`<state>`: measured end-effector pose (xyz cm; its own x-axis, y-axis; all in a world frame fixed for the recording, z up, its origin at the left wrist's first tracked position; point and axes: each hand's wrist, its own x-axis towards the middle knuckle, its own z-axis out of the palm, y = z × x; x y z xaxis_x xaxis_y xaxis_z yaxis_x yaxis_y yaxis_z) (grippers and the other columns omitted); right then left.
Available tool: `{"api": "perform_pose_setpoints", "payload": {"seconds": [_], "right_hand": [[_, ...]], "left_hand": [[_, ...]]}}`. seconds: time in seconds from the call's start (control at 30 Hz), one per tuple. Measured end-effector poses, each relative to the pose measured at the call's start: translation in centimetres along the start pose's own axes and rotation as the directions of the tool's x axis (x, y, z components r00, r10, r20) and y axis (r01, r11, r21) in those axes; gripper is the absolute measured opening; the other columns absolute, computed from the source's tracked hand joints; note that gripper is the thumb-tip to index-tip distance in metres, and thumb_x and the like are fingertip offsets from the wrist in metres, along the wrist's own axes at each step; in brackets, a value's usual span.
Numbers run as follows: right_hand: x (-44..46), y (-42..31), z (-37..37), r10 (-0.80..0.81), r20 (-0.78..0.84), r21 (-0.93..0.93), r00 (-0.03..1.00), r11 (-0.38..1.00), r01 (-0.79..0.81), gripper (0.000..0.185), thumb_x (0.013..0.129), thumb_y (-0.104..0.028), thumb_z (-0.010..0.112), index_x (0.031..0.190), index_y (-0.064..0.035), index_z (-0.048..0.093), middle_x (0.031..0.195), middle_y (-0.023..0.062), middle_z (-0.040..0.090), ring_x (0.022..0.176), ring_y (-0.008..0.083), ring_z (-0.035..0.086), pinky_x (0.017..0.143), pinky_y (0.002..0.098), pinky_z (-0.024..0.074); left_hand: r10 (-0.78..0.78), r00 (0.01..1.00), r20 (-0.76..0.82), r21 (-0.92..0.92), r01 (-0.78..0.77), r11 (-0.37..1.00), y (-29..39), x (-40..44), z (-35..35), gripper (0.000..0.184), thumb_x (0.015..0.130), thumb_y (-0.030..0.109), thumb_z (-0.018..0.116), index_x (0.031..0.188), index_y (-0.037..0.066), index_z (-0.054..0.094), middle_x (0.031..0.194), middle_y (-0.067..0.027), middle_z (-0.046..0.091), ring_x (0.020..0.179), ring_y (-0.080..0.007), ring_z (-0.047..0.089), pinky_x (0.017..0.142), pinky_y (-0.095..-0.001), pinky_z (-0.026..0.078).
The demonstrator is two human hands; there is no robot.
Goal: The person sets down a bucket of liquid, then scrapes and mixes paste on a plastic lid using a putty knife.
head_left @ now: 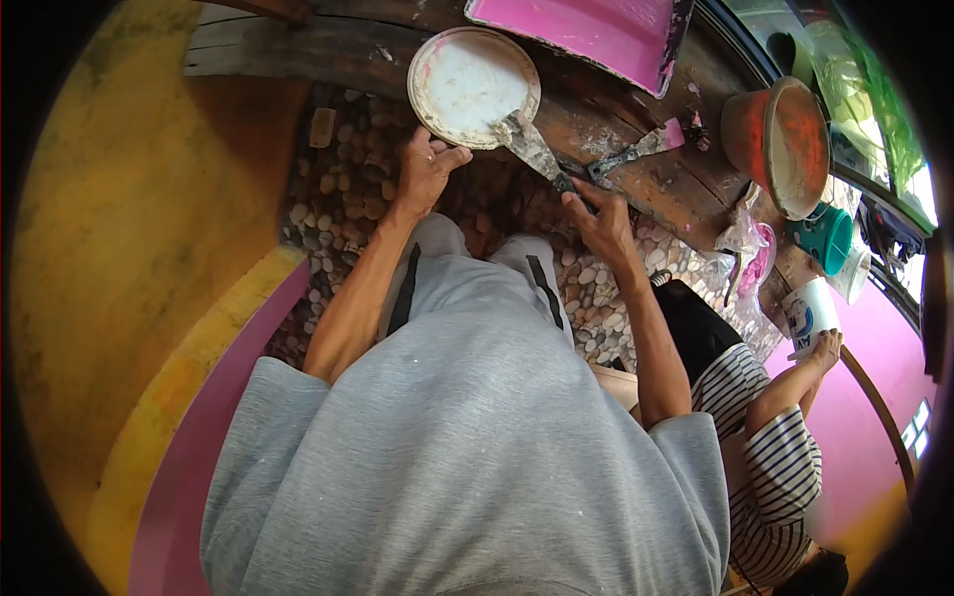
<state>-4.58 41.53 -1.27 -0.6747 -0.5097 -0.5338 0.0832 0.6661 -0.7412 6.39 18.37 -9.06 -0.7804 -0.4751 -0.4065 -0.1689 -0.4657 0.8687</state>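
Observation:
A round, pale lid-like dish (pixel 471 84) with whitish residue rests at the front edge of the dark wooden bench. My left hand (pixel 427 171) is closed on its near rim, lower left. A putty knife (pixel 532 147) with a smeared blade touches the dish's lower right side. Its dark handle is gripped in my right hand (pixel 602 217). Just right of that hand, a second scraper (pixel 636 149) with a pink-stained blade lies on the wood.
A pink paint tray (pixel 596 25) lies at the top. On the right are an orange-stained bucket (pixel 780 144), a green tub (pixel 823 238) and a bag with pink material (pixel 757 260). Another person in striped sleeves (pixel 780 457) holds a white container (pixel 811 313). Pebbled floor (pixel 338 199) shows below.

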Motion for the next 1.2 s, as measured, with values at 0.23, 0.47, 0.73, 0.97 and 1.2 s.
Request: {"api": "perform_pose_setpoints", "payload": {"seconds": [0.23, 0.47, 0.73, 0.97, 1.2], "right_hand": [[-0.7, 0.5, 4.2, -0.035, -0.033, 0.17, 0.999, 0.985, 0.04, 0.037, 0.086, -0.019, 0.064, 0.113, 0.0055, 0.061, 0.079, 0.0135, 0.069, 0.073, 0.011, 0.061, 0.07, 0.0281, 0.0492], [-1.4, -2.4, 4.9, 0.071, 0.025, 0.291, 0.997, 0.954, -0.075, 0.035, 0.089, -0.018, 0.061, 0.117, 0.0012, 0.061, 0.064, 0.0006, 0.059, 0.059, 0.005, 0.05, 0.056, 0.0235, 0.0433], [-1.9, -2.2, 7.3, 0.114, -0.012, 0.424, 0.993, 0.9, -0.098, 0.035, 0.089, -0.02, 0.061, 0.117, 0.0021, 0.061, 0.064, -0.002, 0.056, 0.058, 0.0043, 0.05, 0.052, 0.022, 0.0418], [-1.8, -2.1, 8.5, 0.162, 0.027, 0.511, 0.986, 0.846, -0.153, 0.037, 0.09, -0.021, 0.061, 0.119, 0.0015, 0.06, 0.063, -0.0012, 0.055, 0.054, 0.0046, 0.049, 0.047, 0.0223, 0.04], [-0.4, -3.1, 8.6, 0.194, 0.136, 0.69, 0.972, 0.685, -0.233, 0.037, 0.09, -0.02, 0.061, 0.12, 0.0004, 0.059, 0.063, -0.001, 0.054, 0.049, 0.0043, 0.046, 0.041, 0.0195, 0.0351]], "left_hand": [[0.027, 0.999, 0.042, 0.183, -0.034, 0.983, -0.1, -0.4, 0.6, 0.034, 0.077, -0.004, 0.063, 0.109, -0.005, 0.052, 0.09, -0.0085, 0.066, 0.076, -0.0086, 0.061, 0.07, -0.0225, 0.048], [0.083, 0.992, 0.093, 0.196, -0.1, 0.976, -0.3, -0.4, 0.8, 0.035, 0.083, -0.004, 0.06, 0.114, -0.007, 0.045, 0.102, -0.0145, 0.063, 0.093, -0.0168, 0.063, 0.081, -0.0273, 0.052], [0.109, 0.99, 0.085, 0.279, -0.129, 0.952, -0.3, -0.3, 0.7, 0.035, 0.083, -0.002, 0.061, 0.113, -0.007, 0.044, 0.102, -0.0156, 0.063, 0.093, -0.018, 0.064, 0.079, -0.028, 0.053], [0.141, 0.988, 0.065, 0.371, -0.155, 0.915, -0.2, -0.4, 0.5, 0.031, 0.083, 0.004, 0.064, 0.108, -0.007, 0.049, 0.096, -0.0138, 0.065, 0.087, -0.0156, 0.064, 0.074, -0.0272, 0.051], [0.107, 0.988, 0.112, 0.483, -0.148, 0.863, 0.7, -0.5, 0.5, 0.036, 0.082, 0.002, 0.065, 0.112, -0.005, 0.046, 0.098, -0.0118, 0.064, 0.088, -0.0153, 0.063, 0.075, -0.0281, 0.052]]}}
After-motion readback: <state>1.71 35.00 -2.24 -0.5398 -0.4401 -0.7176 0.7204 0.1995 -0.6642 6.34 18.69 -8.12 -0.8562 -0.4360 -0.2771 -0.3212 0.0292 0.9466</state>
